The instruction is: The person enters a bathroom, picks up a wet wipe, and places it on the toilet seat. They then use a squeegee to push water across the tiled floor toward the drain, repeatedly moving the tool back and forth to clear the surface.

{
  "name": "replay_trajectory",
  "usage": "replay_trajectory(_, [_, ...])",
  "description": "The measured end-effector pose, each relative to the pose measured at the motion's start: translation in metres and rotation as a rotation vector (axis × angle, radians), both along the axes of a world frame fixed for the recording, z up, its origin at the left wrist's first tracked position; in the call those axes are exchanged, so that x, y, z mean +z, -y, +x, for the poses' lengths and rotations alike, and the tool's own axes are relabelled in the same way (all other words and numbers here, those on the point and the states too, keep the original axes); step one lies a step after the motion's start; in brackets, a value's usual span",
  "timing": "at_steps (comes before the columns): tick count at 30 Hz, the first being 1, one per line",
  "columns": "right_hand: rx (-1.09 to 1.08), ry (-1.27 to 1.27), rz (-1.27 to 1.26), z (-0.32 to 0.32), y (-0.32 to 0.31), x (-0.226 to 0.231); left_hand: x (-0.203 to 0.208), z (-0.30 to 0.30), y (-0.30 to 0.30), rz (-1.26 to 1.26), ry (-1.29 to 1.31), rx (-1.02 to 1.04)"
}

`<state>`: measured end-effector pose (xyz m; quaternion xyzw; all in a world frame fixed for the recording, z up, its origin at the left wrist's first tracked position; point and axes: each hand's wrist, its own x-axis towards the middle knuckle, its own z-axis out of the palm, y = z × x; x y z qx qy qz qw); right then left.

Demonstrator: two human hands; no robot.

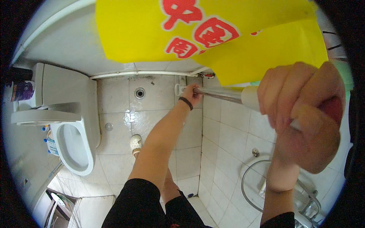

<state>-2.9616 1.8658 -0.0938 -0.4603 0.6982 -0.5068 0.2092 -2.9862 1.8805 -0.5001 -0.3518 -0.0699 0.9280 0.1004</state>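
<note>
A silver metal pole [224, 94] with a white sleeve [249, 98] near its upper end slants from the floor corner up toward me. My left hand [192, 95], wearing a dark bracelet, is closed round its lower part. Close to the camera, my right hand [300, 110] wraps round the upper end, and something reddish shows between its fingers. Next to my left hand is a small white plastic piece [178, 90]; whether it belongs to the pole I cannot tell. A large yellow sheet or bag [152, 34] with red printing hangs in front and hides part of the wall.
A white toilet [78, 152] with raised seat stands at the left. Wet floor tiles surround a round drain [140, 93] and a second small drain [109, 126]. On the right are a tiled wall [228, 133], a shower hose [243, 186] and a tap [313, 205]. My foot wears a cream clog [135, 143].
</note>
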Motion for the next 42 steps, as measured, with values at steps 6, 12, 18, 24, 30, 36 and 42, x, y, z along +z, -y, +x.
replay_trajectory(6, [0.087, -0.006, -0.095, -0.004, 0.006, 0.011, 0.036, 0.036, 0.073, -0.147, 0.194, -0.011])
replay_trajectory(12, [0.0, 0.003, -0.208, 0.007, 0.011, 0.006, 0.026, 0.056, 0.093, -0.173, 0.155, 0.023])
replay_trajectory(18, [-0.13, 0.128, -0.294, 0.006, -0.025, -0.002, 0.022, 0.045, 0.064, -0.163, 0.124, 0.003])
replay_trajectory(24, [-0.231, 0.117, -0.131, 0.046, -0.082, 0.016, 0.019, 0.065, 0.021, -0.067, -0.003, 0.036])
replay_trajectory(30, [-0.158, 0.033, -0.122, 0.084, -0.08, 0.039, 0.052, 0.089, -0.018, 0.132, 0.036, -0.055])
replay_trajectory(36, [-0.385, -0.16, 0.084, 0.111, -0.053, 0.003, 0.101, 0.096, -0.02, 0.089, -0.193, -0.25])
replay_trajectory(42, [-0.048, -0.134, 0.023, 0.174, -0.016, -0.093, 0.142, 0.179, 0.04, -0.011, -0.297, -0.439])
